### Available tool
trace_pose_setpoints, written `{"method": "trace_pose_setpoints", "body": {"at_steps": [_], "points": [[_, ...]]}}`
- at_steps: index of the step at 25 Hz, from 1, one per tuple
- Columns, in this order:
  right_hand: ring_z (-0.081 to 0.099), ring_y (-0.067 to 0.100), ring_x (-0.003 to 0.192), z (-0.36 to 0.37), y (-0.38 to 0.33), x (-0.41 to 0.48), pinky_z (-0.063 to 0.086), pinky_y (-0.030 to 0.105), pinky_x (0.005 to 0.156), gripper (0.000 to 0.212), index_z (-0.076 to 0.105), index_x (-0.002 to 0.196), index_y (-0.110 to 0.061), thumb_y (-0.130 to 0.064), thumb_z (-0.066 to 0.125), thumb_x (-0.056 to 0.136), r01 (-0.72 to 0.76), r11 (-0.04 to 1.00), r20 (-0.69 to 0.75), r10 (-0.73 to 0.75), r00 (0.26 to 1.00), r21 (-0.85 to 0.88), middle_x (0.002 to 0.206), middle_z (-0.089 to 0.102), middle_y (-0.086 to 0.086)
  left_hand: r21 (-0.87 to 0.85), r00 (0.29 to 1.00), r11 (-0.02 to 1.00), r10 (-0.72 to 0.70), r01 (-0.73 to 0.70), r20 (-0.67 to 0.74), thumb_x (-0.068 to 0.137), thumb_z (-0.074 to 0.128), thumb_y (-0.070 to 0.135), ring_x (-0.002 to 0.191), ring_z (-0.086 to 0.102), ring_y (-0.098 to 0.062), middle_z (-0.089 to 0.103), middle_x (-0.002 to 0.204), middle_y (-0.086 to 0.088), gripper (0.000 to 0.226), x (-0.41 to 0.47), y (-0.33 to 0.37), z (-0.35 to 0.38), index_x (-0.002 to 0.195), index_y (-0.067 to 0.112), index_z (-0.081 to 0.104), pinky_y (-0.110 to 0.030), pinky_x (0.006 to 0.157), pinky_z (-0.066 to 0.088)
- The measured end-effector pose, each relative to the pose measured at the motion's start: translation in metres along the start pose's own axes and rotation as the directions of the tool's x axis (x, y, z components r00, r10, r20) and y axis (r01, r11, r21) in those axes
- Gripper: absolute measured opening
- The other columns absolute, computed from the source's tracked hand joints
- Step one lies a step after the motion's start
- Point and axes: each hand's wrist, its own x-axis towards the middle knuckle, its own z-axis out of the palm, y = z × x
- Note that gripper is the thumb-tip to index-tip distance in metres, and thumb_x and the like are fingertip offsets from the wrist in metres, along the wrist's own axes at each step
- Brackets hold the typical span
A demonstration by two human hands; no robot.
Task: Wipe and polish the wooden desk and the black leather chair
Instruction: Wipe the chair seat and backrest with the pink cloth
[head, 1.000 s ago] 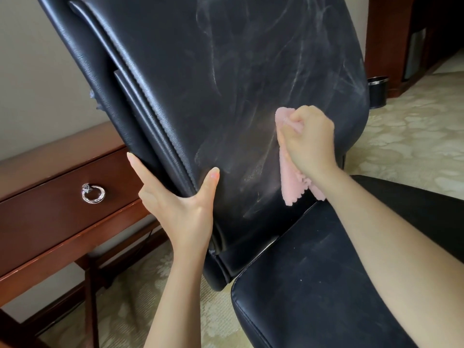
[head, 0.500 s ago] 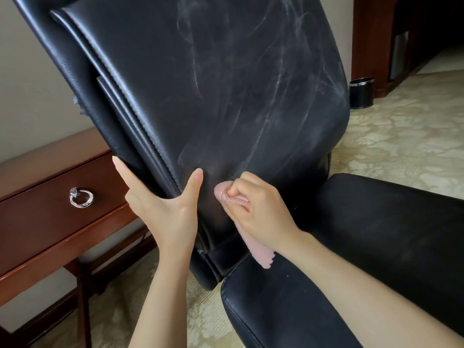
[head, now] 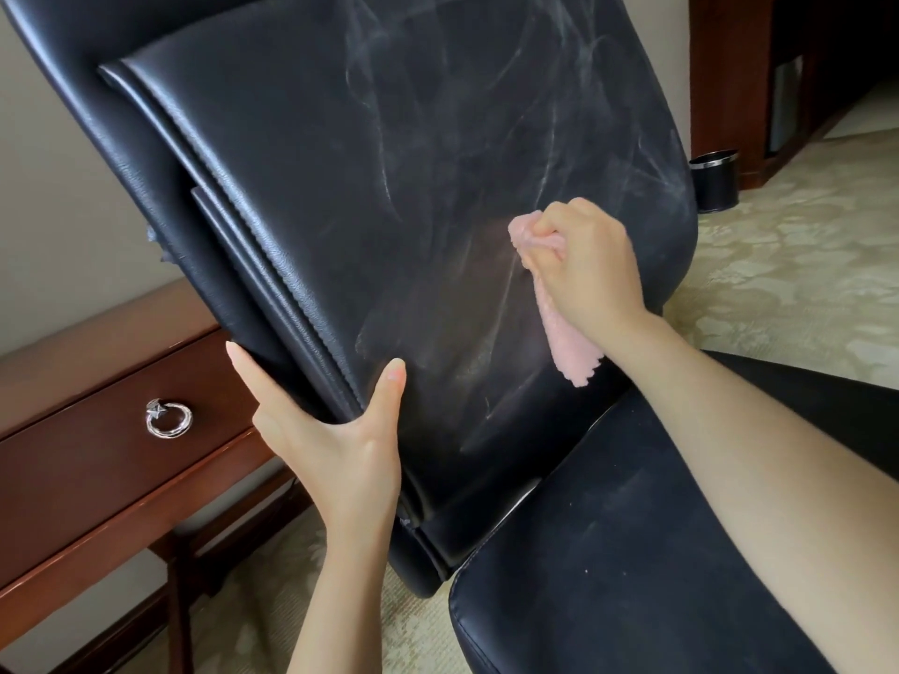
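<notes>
The black leather chair [head: 369, 197] fills the view, its backrest tilted and streaked with pale wipe marks. My right hand [head: 584, 265] grips a bunched pink cloth [head: 566, 333] and presses it against the right middle of the backrest. At the backrest's lower left edge my left hand [head: 335, 435] holds the chair, thumb on the front face and fingers behind the edge. Below my right forearm lies the chair seat [head: 608, 552]. The wooden desk [head: 97, 459] stands at the left, behind the chair.
The desk drawer has a silver ring pull [head: 169, 418]. A black waste bin [head: 714, 180] stands on the patterned beige carpet [head: 788, 265] at the right, beside dark wooden furniture [head: 720, 65]. A beige wall runs behind the desk.
My right hand swept the cloth from the right of the backrest down to its lower left near my left thumb, then back up to the right. My left hand kept its hold.
</notes>
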Motion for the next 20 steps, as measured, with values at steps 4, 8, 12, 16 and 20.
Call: {"method": "trace_pose_setpoints", "body": {"at_steps": [4,8,12,16,20], "points": [[0.058,0.021,0.09,0.004,-0.002,0.016,0.047,0.029,0.076,0.017,0.068,0.105,-0.011,-0.01,0.056,0.094,-0.187,0.982,-0.116,0.185,0.976,-0.015,0.103,0.06,0.008,0.008,1.0,1.0,-0.019,0.019,0.018,0.067,0.075,0.039,0.113,0.02,0.03,0.026,0.119,0.037,0.114,0.0,0.0,-0.001,0.154,0.031,0.002,0.009,0.089,0.016],[0.048,0.015,0.079,0.005,-0.019,-0.009,0.035,0.018,0.068,0.014,0.065,0.094,-0.008,-0.009,0.052,0.091,-0.212,0.972,-0.029,0.216,0.976,0.099,0.095,0.052,0.006,0.039,0.999,0.999,-0.034,0.033,0.028,0.066,0.073,0.043,0.109,0.017,0.03,0.023,0.119,0.038,0.115,0.0,0.0,-0.004,0.153,0.032,-0.002,0.008,0.087,0.015],[0.048,0.01,0.067,0.005,-0.041,-0.06,0.036,0.013,0.06,0.013,0.063,0.08,-0.018,-0.008,0.058,0.086,-0.177,0.935,0.158,0.134,0.978,0.307,0.082,0.047,0.0,0.062,0.999,0.997,-0.044,0.044,0.005,0.066,0.073,0.045,0.111,0.025,0.014,0.03,0.126,0.022,0.115,0.0,0.001,-0.003,0.153,0.033,-0.002,-0.002,0.093,0.017],[0.046,0.009,0.059,0.02,-0.049,-0.119,0.037,0.009,0.057,0.015,0.059,0.08,-0.026,-0.012,0.066,0.079,-0.064,0.901,0.104,0.021,0.994,0.429,0.072,0.044,-0.006,0.081,0.998,0.995,-0.061,0.061,-0.006,0.066,0.073,0.044,0.118,0.024,-0.001,0.029,0.133,0.008,0.115,-0.001,0.005,-0.002,0.153,0.034,-0.002,-0.016,0.099,0.02],[0.05,-0.001,0.065,0.027,-0.05,-0.145,0.037,0.004,0.062,0.013,0.06,0.079,-0.022,-0.014,0.07,0.075,0.014,0.862,0.046,-0.043,0.998,0.507,0.073,0.05,-0.009,0.108,0.997,0.991,-0.073,0.073,0.003,0.066,0.072,0.047,0.118,0.024,-0.001,0.029,0.131,0.01,0.115,0.0,0.007,-0.001,0.153,0.034,-0.003,-0.017,0.099,0.019]]}}
